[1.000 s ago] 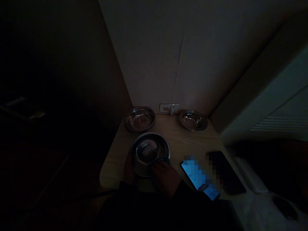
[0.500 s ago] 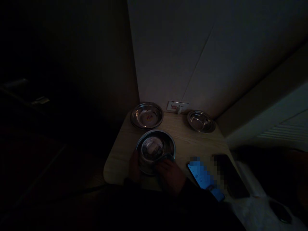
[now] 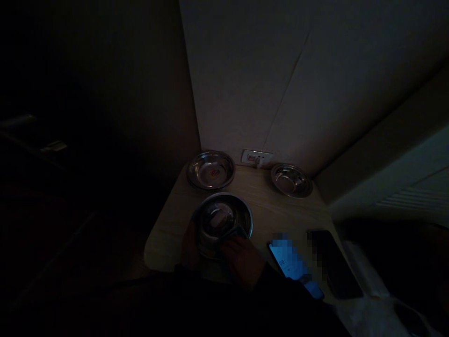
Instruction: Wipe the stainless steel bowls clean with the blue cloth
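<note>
The room is very dark. A steel bowl (image 3: 224,220) stands tilted toward me near the front edge of a small wooden table (image 3: 266,210). My left hand (image 3: 189,245) grips its left rim. My right hand (image 3: 242,257) is closed on a dark cloth (image 3: 235,232) pressed against the bowl's near right rim. The fingers are hard to make out in the gloom.
Two more steel bowls stand at the back of the table, one at the left (image 3: 210,169) and one at the right (image 3: 291,180), with a wall socket (image 3: 255,157) between them. A lit phone (image 3: 293,264) and a dark phone (image 3: 333,264) lie to the right.
The view has shifted slightly. Both hands stay on the bowl, and the right hand with the cloth has moved a little along the near rim.
</note>
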{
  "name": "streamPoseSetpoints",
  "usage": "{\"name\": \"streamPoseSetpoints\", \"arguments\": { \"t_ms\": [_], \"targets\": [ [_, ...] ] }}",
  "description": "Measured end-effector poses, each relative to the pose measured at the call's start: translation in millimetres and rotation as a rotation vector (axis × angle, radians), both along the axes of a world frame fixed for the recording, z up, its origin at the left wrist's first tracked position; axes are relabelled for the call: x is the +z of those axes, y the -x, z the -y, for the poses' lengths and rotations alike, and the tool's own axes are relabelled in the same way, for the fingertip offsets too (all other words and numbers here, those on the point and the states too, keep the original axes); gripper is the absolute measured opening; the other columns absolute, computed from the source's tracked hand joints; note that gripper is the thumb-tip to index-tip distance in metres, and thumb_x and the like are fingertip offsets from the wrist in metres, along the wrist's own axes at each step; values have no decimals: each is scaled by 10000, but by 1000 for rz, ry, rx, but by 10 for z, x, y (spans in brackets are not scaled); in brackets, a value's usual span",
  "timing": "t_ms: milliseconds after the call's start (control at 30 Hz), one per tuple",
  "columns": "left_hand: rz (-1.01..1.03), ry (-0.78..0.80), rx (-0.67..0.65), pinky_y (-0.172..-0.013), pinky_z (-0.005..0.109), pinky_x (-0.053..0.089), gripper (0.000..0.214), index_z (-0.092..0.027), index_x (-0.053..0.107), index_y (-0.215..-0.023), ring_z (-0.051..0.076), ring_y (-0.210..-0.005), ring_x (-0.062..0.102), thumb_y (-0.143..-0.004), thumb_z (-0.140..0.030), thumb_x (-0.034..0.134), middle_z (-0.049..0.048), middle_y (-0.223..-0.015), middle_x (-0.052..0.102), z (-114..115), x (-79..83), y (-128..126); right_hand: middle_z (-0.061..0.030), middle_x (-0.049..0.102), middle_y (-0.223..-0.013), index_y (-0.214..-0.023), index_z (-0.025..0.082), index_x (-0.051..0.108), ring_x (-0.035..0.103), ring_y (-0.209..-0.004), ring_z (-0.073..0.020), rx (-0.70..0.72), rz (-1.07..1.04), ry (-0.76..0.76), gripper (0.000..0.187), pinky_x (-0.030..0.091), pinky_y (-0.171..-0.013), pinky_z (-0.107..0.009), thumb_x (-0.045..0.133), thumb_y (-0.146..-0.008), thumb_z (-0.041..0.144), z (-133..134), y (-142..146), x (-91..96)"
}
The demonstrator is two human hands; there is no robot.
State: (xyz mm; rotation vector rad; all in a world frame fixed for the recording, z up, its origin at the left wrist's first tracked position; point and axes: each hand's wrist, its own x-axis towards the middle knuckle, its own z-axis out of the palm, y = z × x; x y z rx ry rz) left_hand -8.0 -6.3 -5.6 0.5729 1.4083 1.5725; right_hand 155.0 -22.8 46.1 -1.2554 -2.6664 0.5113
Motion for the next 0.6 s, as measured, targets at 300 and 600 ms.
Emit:
{"name": "streamPoseSetpoints", "arguments": {
  "t_ms": [300,600],
  "targets": [
    [-66,45,15,-979,374,428,441,-170,707,-939,251,-1064,596,-802,-533,498,62,-991,714,12,55,-36,-74,670,-1143,-1131,175,627,556,-1034,-238,-15,-55,-72,277,470,-851,-379,548,-870,126,65,-24,-90],
    [-78,39,13,-986,366,416,488,-167,705,-876,254,-1065,592,-782,-594,490,60,-924,720,25,86,-38,-87,662,-1141,-1154,177,615,545,-1062,-221,-3,-51,-29,282,461,-886,-363,515,-893,138,23,74,-61]
  ]
}}
